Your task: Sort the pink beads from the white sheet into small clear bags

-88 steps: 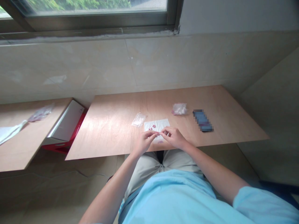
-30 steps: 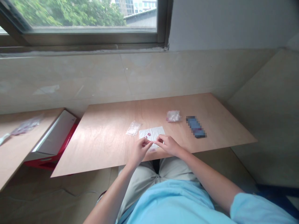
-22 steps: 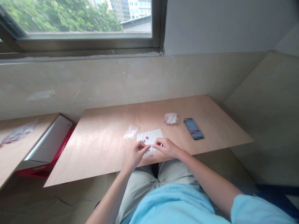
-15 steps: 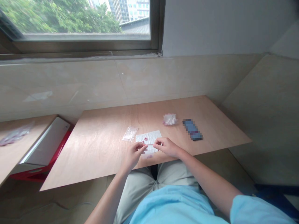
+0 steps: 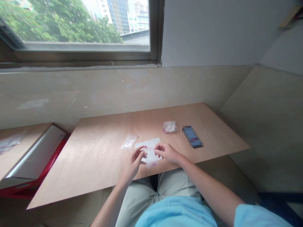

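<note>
My left hand (image 5: 131, 162) hovers over the near left of a white paper sheet (image 5: 151, 154), its fingers spread. My right hand (image 5: 167, 152) rests at the sheet's right side, fingertips drawn together. A thin pink strand (image 5: 149, 147) runs across the sheet between my hands. I cannot tell whether my right fingers pinch it. Small red marks on the sheet are mostly hidden. Just left of the sheet lies a flat clear plastic bag (image 5: 129, 142). Farther back are a crumpled plastic bag with white contents (image 5: 169, 126) and a pixelated blue phone-shaped object (image 5: 192, 136).
All of this lies on a plywood board (image 5: 94, 167) below a tiled wall and window. To its left stand a white box on a red base (image 5: 39, 154) and a lower wooden board (image 5: 21, 130) holding a plastic bag (image 5: 8, 142). My khaki-clad legs lie beneath.
My hands have drawn apart, and my left fingers have opened away from the strand. The view has tilted, so the board sits lower in the picture and more of the window shows.
</note>
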`<state>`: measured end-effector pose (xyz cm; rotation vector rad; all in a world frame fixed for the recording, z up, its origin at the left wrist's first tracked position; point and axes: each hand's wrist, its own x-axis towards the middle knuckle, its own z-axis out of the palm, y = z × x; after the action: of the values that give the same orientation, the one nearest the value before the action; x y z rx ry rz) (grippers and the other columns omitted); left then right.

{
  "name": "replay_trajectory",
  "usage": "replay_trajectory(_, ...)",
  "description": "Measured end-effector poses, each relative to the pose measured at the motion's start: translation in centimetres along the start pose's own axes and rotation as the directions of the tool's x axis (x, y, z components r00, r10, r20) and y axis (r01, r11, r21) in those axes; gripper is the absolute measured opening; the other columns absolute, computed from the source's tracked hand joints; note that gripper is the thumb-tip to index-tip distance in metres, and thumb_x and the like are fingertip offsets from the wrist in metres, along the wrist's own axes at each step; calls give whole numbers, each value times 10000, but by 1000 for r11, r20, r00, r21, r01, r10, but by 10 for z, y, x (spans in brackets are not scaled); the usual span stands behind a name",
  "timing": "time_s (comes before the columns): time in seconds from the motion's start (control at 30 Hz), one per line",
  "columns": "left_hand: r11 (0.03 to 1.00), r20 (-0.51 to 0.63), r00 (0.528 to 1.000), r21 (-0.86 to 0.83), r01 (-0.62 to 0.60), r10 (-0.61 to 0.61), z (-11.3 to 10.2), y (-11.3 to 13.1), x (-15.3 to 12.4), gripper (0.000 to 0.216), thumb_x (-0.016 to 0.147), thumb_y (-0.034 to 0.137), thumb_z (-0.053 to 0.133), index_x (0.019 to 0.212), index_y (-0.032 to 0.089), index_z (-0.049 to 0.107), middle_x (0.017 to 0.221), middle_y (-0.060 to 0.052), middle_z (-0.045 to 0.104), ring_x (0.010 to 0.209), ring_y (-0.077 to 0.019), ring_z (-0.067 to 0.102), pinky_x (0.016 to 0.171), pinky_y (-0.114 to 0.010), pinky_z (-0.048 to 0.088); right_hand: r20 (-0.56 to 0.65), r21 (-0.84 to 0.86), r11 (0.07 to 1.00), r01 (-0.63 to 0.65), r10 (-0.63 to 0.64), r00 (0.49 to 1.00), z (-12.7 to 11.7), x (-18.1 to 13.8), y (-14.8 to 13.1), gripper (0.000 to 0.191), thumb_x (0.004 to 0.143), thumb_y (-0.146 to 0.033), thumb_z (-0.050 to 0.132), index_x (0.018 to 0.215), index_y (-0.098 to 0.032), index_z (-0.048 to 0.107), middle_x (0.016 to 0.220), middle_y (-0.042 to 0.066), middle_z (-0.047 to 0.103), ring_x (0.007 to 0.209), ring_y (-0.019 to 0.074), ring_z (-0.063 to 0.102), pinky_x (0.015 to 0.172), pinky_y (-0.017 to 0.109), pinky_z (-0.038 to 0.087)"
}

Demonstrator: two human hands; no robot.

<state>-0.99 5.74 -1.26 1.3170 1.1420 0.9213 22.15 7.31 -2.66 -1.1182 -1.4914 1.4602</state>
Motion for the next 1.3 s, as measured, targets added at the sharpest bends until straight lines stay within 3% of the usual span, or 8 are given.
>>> replay_trajectory(0.1,999,-61,998,47,2,1,-3,-5,1,491,907,525,607,1282,209,584,1003,-82,693,937,-229,687,654,-324,615,-245,-33,998,61,-68,967,-36,28,-1,305,846,-472,641,952,-188,614,754,-1,649,564,112,561,509,222,451)
replay_trajectory(0.23,990,-72,997,139,4,6,-5,-8,0,423,915,541,577,1152,196,635,975,-90,707,905,-237,698,645,-327,602,-565,-392,916,-86,-165,809,-99,65,-8,275,865,-423,600,959,-169,645,814,54,699,721,167,638,651,272,500)
replay_trajectory(0.37,927,-89,989,368,-78,118,-14,-10,-2,327,931,495,560,1060,221,682,1038,-85,721,884,-230,692,684,-331,572,-624,-442,881,-170,-166,764,-134,77,-8,261,781,-272,676,1006,-140,676,935,141,713,886,250,656,818,376,495)
replay_trajectory(0.53,777,-198,959,629,-35,204,-48,-23,26,295,933,429,537,1047,203,689,1023,-99,714,860,-236,685,765,-363,540,-669,-577,793,-196,-321,671,-127,63,10,345,816,-272,612,1135,-150,664,1120,174,665,1038,290,628,927,412,478)
replay_trajectory(0.67,585,-282,912,809,59,297,-68,-27,71,378,886,432,593,1162,182,659,1156,-151,663,1061,-298,639,915,-403,485,-563,-565,822,-73,-318,763,-91,28,19,276,872,-344,591,1072,-172,674,1131,143,656,795,221,648,760,364,528)
replay_trajectory(0.87,371,-355,884,899,233,304,-56,-32,110,606,815,614,616,1157,114,651,1205,-241,602,1094,-391,564,933,-481,416,-385,-431,902,16,-200,901,-34,-12,23,190,882,-304,579,1008,-201,678,1125,106,651,672,169,623,655,337,537)
replay_trajectory(1.1,436,-370,862,877,202,346,-57,-29,101,501,858,507,616,1221,163,635,1206,-193,636,1095,-356,597,947,-455,431,-277,-410,910,62,-189,942,-15,-14,25,156,885,-269,580,979,-210,690,1015,75,662,659,164,609,611,306,513)
replay_trajectory(1.3,616,-117,929,776,-135,351,-47,4,64,491,901,424,629,1338,207,573,1186,-127,652,1110,-276,621,981,-403,469,-234,-390,917,81,-184,954,-5,-18,11,148,911,-277,575,968,-220,699,910,48,695,697,175,617,626,299,499)
